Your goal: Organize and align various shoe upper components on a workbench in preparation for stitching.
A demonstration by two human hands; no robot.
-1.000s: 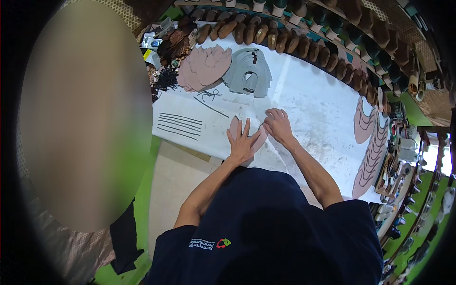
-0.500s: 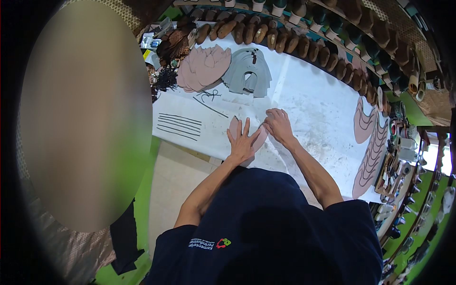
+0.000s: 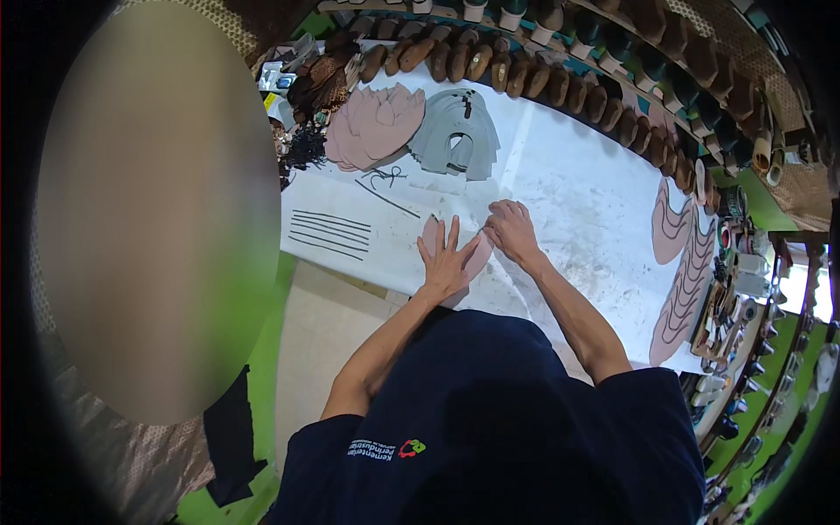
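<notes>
Here we are pressing our left hand flat, fingers spread, on a pinkish leather piece, our right hand pinching its far edge.

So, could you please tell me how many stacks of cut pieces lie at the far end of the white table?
2: a pink stack on the left and a grey stack right beside it, far beyond the left hand and right hand. More pink pieces lie along the right edge.

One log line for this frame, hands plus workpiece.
left hand: flat on pink leather piece | right hand: fingers at its upper edge | surface: white table | nearby: grey cut pieces
</notes>
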